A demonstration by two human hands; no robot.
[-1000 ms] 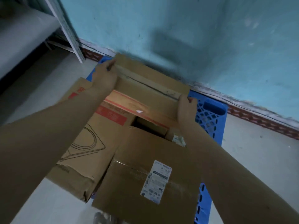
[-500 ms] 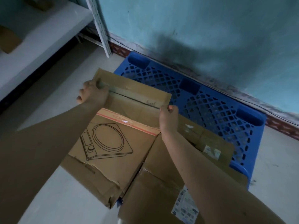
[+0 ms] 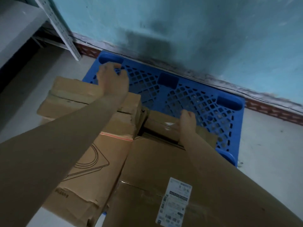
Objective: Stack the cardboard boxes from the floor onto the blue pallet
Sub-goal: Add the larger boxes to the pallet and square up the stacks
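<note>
The blue plastic pallet (image 3: 196, 95) lies on the floor against the teal wall. A long plain cardboard box (image 3: 70, 95) rests at the left on a box printed with a cooker drawing (image 3: 98, 161). Beside them sits a large box with a white label (image 3: 155, 169), and a small taped box (image 3: 162, 126) lies at its far end on the pallet. My left hand (image 3: 113, 77) hovers past the plain box over the pallet's far left corner, its fingers loosely curled and holding nothing. My right hand (image 3: 187, 120) curls its fingers over the small taped box's far edge.
A grey metal shelf post (image 3: 65, 35) and shelving stand at the far left. Pale floor (image 3: 270, 161) runs along the right of the pallet. The wall's red skirting (image 3: 270, 110) closes off the far side.
Both hands have let go of the long plain box, which now lies at the left. My left hand moved forward over the pallet and my right hand moved right onto the small taped box.
</note>
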